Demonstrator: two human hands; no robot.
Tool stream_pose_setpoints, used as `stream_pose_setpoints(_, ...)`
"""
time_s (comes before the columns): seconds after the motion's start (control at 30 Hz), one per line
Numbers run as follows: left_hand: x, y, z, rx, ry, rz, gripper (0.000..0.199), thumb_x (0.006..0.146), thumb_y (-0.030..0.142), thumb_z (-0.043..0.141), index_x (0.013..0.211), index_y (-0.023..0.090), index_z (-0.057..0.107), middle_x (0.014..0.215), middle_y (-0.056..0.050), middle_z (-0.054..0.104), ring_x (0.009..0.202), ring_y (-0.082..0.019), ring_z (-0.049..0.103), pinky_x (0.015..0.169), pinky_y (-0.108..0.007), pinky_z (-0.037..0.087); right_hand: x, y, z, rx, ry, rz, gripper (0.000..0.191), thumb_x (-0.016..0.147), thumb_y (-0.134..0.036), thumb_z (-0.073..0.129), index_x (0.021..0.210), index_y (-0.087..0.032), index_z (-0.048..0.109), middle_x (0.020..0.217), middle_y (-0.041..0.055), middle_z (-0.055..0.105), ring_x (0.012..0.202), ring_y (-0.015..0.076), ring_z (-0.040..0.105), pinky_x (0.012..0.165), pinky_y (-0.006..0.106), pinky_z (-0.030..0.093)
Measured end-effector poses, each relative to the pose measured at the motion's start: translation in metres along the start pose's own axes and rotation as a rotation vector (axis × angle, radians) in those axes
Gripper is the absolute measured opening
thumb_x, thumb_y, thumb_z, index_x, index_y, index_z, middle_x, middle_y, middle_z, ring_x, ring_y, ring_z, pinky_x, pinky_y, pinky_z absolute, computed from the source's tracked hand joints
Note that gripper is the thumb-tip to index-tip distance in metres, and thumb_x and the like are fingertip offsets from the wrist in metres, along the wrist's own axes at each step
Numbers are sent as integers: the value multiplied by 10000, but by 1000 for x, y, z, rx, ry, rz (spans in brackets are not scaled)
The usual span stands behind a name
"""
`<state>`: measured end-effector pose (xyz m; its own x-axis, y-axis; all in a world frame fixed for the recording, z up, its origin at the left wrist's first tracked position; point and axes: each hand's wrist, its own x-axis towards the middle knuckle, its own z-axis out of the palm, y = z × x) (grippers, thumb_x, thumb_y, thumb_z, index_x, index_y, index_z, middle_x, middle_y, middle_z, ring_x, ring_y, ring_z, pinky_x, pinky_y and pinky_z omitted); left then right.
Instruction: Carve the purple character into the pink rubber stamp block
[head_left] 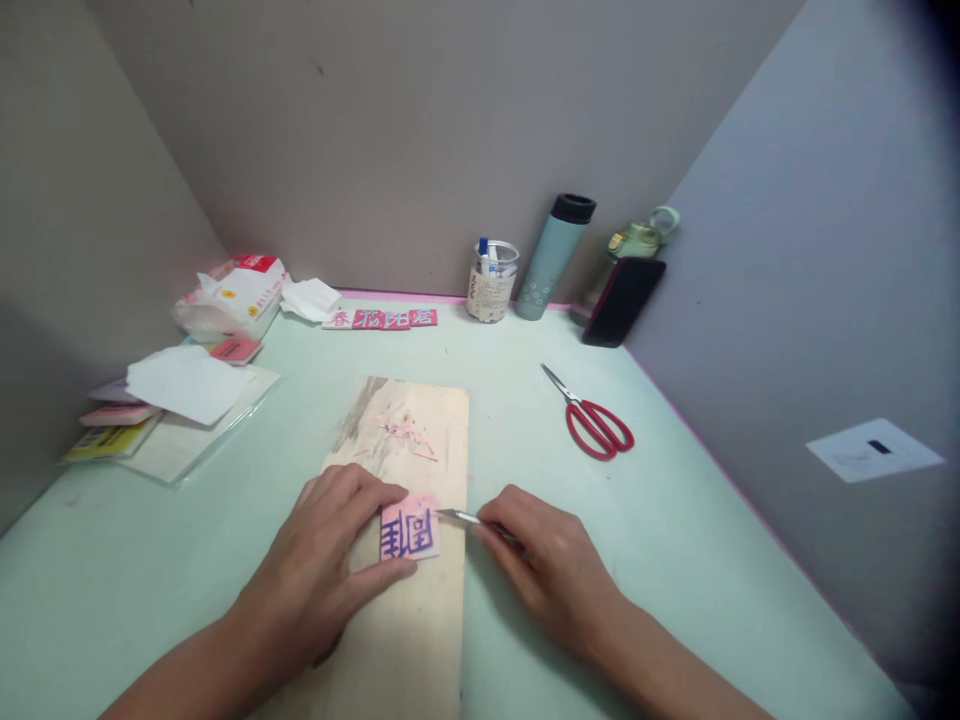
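Remote log, head view. I am watching the left hand (319,555) steadying the pink block (411,530) on the wooden board (442,625), towards the near edge of the bench (510,410). Its grip is opening only as wide as the block, index finger pressing near the far edge, thumb bracing the near one. The right hand (551,560) is pinching the craft knife (459,516) in a closed grip, the tip pointing at the block's right side, by its far corner (contact or a slight hover, I cannot tell). Blue marks are showing on the block's face.

Step in hand, as I am judging it: fine blade work at that corner. Any further stroke is calling for light, short pressure, a firm left grip, and a blade path missing the index fingertip; the small block could be slipping or turning under a sideways push.

Pink shavings (424,447) are lying farther up the board. Scissors (571,396) are resting towards the right edge, and lettered tiles (396,320) are lining the far edge.
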<state>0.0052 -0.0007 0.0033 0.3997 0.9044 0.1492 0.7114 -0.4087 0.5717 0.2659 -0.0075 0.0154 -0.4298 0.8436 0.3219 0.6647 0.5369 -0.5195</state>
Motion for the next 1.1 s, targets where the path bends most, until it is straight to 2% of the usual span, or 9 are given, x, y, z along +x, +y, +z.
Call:
stream_pose_setpoints(0.1, -1, 0, -6, 3, 72, 35, 348, 898, 438, 679, 1200, 298, 580, 1128, -51, 584, 1056, -282, 583, 890, -423, 510, 1, -1, -3, 62, 11, 15, 187, 1006, -191, 493, 849, -191, 595, 719, -5, 582, 603, 117, 512, 554, 232, 380)
stream_pose_setpoints(0.23, -1, -2, -17, 122, 335, 72, 367, 967, 329, 587, 1326, 310, 513, 1250, -70, 507, 1109, -259, 607, 894, -363, 544, 1, 0, -6, 104, 79, 43, 176, 998, -185, 505, 848, -189, 598, 716, -5, 586, 591, 111, 493, 550, 231, 383)
stream_pose_setpoints(0.37, 3, -4, -20, 204, 215, 160, 389, 998, 324, 491, 1383, 375, 510, 1274, -56, 545, 1108, -266, 633, 887, -376, 571, 1, 0, -7, 109, 102, 38, 174, 994, -187, 501, 855, -191, 606, 718, -3, 586, 589, 114, 498, 545, 236, 386)
stream_pose_setpoints(0.5, 6, -2, -21, 154, 164, 142, 394, 1014, 276, 445, 1402, 334, 488, 1326, -80, 528, 1216, -277, 576, 1003, -417, 527, 1, -1, -6, 131, 100, 76, 175, 979, -191, 502, 837, -194, 605, 720, -5, 589, 592, 116, 492, 549, 241, 382)
stream_pose_setpoints(0.67, 5, -4, -32, -53, 194, -14, 341, 960, 419, 574, 1282, 314, 531, 1272, -61, 551, 1147, -256, 618, 957, -391, 553, 8, -3, -11, 462, 45, 347, 141, 908, -246, 578, 779, -191, 582, 661, -31, 522, 578, 107, 426, 525, 226, 343)
stream_pose_setpoints(0.8, 0, -8, -54, -244, 224, -185, 453, 880, 566, 650, 1242, 313, 550, 1266, -46, 614, 1134, -277, 656, 921, -392, 577, 12, -16, -16, 1046, -233, 610, 244, 908, -386, 613, 823, -157, 619, 676, -10, 592, 459, 56, 331, 407, 180, 253)
stream_pose_setpoints(0.87, -5, -9, -64, -320, 249, -225, 481, 855, 586, 672, 1232, 311, 559, 1266, -40, 630, 1170, -284, 649, 943, -386, 573, 9, -32, -13, 1285, -414, 695, 320, 886, -457, 647, 854, -138, 637, 748, 48, 680, 447, 56, 448, 380, 164, 282)
stream_pose_setpoints(1.0, -19, -12, -70, -400, 282, -266, 514, 815, 596, 710, 1210, 302, 563, 1247, -45, 643, 1172, -284, 646, 1001, -412, 547, 5, -67, 13, 1492, -741, 726, 406, 784, -508, 762, 833, -118, 659, 854, 88, 719, 675, 106, 690, 553, 156, 475)
stream_pose_setpoints(1.1, -32, -18, -63, -422, 286, -290, 527, 805, 602, 717, 1202, 293, 560, 1238, -60, 647, 1163, -292, 644, 1011, -446, 536, 24, -75, 38, 1531, -792, 716, 535, 621, -580, 853, 815, -115, 672, 806, 68, 695, 699, 142, 700, 664, 253, 561)
